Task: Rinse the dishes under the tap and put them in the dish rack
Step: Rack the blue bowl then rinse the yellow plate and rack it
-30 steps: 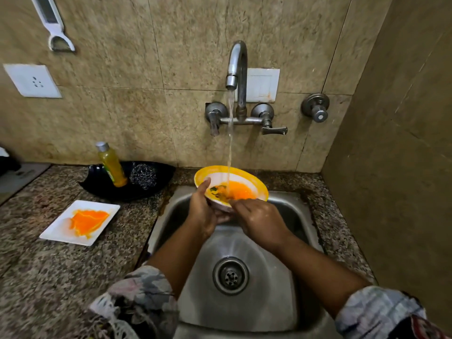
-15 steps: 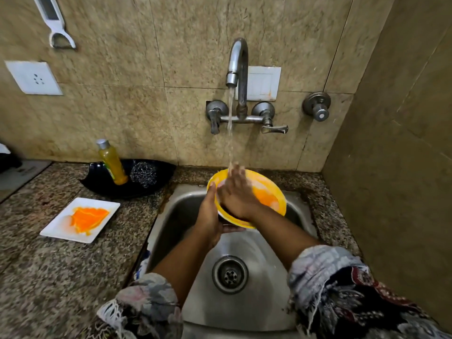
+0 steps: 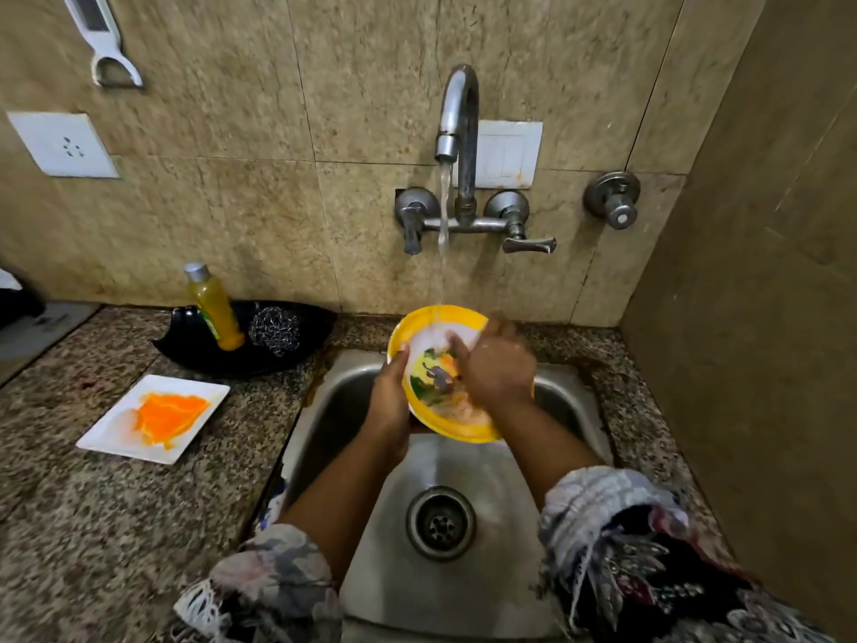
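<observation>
Both hands work: the left hand (image 3: 388,401) grips the tilted yellow bowl (image 3: 419,327) under the water (image 3: 444,252) so the right hand (image 3: 498,368), fingers flat inside, can rub it clean.

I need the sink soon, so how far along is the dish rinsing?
Nothing looks finished yet, and no dish rack is in view. In hand: the left hand holds the yellow-rimmed plate under the running tap, while the right hand rubs its face, which has orange residue on it. Left: the white square plate on the counter, smeared orange, then racking both.
</observation>
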